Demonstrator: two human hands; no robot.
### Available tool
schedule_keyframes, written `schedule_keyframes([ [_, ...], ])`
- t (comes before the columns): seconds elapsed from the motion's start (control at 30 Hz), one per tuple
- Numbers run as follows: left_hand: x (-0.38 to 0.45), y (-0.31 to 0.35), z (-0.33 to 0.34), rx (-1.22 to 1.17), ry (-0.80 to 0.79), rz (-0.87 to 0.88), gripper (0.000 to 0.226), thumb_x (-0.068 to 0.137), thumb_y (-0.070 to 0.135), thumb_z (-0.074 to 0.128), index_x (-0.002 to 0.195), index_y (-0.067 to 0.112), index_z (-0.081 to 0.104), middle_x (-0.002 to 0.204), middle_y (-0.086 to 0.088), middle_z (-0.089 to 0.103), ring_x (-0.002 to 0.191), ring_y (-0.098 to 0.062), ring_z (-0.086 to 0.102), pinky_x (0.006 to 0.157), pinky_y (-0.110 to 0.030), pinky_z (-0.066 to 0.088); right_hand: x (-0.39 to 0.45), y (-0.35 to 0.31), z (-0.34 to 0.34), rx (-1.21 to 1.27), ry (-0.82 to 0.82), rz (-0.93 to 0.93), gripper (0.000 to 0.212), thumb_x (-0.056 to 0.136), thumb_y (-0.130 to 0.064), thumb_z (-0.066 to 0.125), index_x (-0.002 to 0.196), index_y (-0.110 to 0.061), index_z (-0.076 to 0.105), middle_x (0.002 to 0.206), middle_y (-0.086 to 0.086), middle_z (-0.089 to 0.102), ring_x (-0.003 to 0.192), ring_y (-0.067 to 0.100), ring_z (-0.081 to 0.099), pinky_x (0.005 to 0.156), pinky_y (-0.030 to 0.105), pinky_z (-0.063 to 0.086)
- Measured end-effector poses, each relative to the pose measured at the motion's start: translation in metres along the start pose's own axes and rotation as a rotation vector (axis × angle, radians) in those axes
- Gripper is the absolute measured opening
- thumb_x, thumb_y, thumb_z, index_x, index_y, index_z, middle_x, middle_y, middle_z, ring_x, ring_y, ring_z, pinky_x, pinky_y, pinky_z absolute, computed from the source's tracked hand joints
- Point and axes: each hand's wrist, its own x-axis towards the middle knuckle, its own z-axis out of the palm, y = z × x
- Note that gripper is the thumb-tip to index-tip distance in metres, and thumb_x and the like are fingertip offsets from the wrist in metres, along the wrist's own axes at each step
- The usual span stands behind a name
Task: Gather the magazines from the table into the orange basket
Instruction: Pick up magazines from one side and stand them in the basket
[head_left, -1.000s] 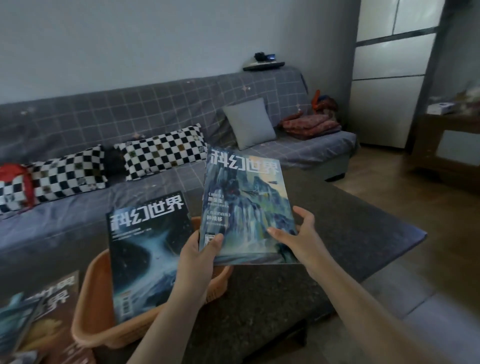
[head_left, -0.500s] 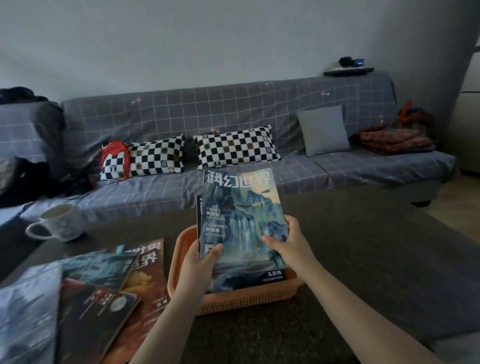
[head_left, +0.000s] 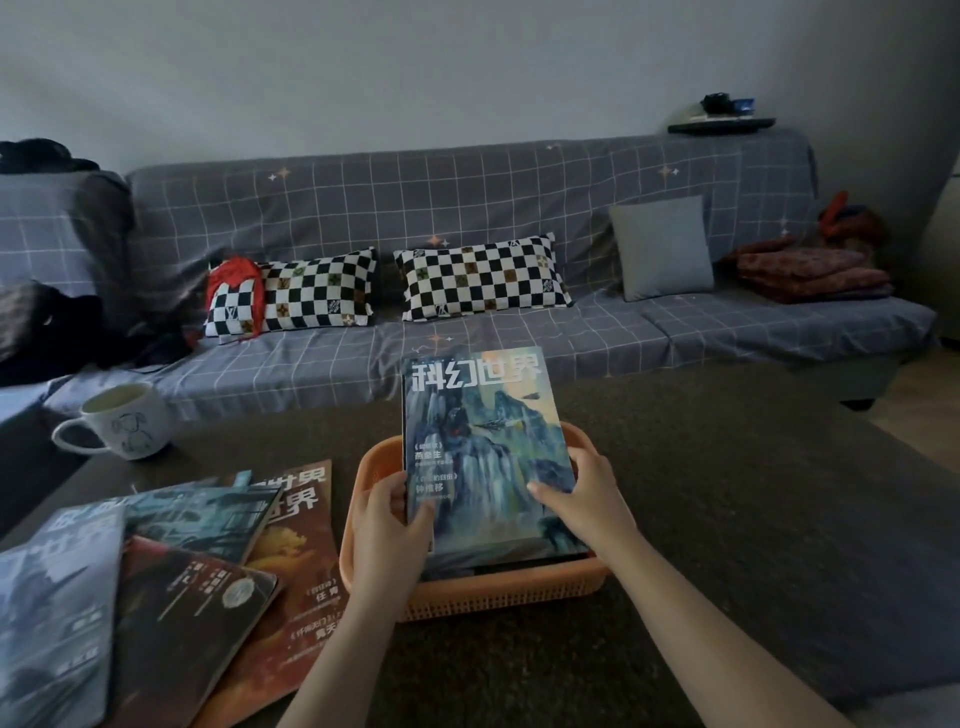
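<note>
the blue magazine (head_left: 483, 452) has dropped from mid-air into the orange basket (head_left: 519, 592), onto another already there. both hands' fingers, left hand (head_left: 387, 525) and right hand (head_left: 582, 501), still pinch its edges; several magazines (head_left: 208, 571) wait on the desk (head_left: 727, 493).

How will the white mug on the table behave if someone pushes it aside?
The white mug looks filled nearly to the rim, so a quick push would probably slop liquid. It seems wide and squat, so it should slide on the table rather than tip. It looks ceramic, so probably heavy and breakable.
</note>
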Motion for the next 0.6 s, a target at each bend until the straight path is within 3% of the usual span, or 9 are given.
schedule_keyframes([
  [0.07,0.0015,-0.0017,0.0014,0.034,-0.011,0.021,0.052,0.091,0.037,0.060,0.138,0.019,0.048,0.135,0.003,0.050,0.120,-0.015,0.053,0.089,-0.028,0.049,0.0013,0.0008,0.0016,0.032,0.002,0.033,0.028,0.081,-0.039,0.066,0.105,-0.028,0.058,0.103,-0.020,0.044,0.090,0.006,0.060,0.077,0.039,0.057],
  [0.13,0.0032,-0.0028,0.0019,0.042,-0.059,0.020,0.055,0.093,0.038,0.055,0.144,0.024,0.042,0.132,0.006,0.056,0.105,-0.010,0.062,0.079,-0.029,0.056,0.0014,-0.0001,0.0019,0.076,-0.020,0.070,0.021,0.089,-0.034,0.059,0.109,-0.030,0.055,0.095,-0.023,0.048,0.088,0.004,0.060,0.079,0.038,0.055],
  [0.2,0.0035,0.0010,0.0010,-0.020,-0.130,-0.056,0.056,0.097,0.034,0.052,0.149,0.024,0.034,0.111,0.012,0.066,0.082,-0.009,0.067,0.063,-0.031,0.059,0.0015,-0.0010,0.0020,0.113,-0.070,0.093,0.032,0.091,-0.035,0.054,0.123,-0.034,0.051,0.095,-0.021,0.060,0.086,0.001,0.063,0.077,0.032,0.053],
  [0.3,0.0021,0.0024,-0.0008,-0.066,-0.165,-0.073,0.053,0.098,0.031,0.051,0.149,0.026,0.035,0.088,0.010,0.073,0.082,-0.022,0.072,0.068,-0.045,0.058,0.0025,0.0011,0.0031,0.162,-0.107,0.094,0.036,0.091,-0.037,0.052,0.126,-0.035,0.050,0.101,-0.018,0.067,0.089,0.002,0.066,0.083,0.034,0.054],
  [0.43,0.0020,0.0023,-0.0009,-0.148,-0.168,-0.085,0.038,0.098,0.025,0.050,0.136,0.029,0.051,0.099,0.010,0.073,0.083,-0.008,0.071,0.063,-0.029,0.059,0.0017,-0.0010,0.0020,0.200,-0.125,0.087,0.032,0.091,-0.033,0.054,0.122,-0.030,0.056,0.102,-0.016,0.068,0.094,0.004,0.065,0.090,0.041,0.052],
  [0.6,0.0026,0.0038,-0.0023,-0.279,-0.232,-0.124,0.031,0.097,0.021,0.055,0.126,0.029,0.057,0.105,0.007,0.073,0.092,-0.009,0.071,0.071,-0.026,0.059,0.0013,-0.0024,0.0010,0.155,-0.144,0.096,0.038,0.090,-0.032,0.057,0.127,-0.026,0.053,0.107,-0.012,0.068,0.097,0.008,0.065,0.091,0.041,0.052],
])
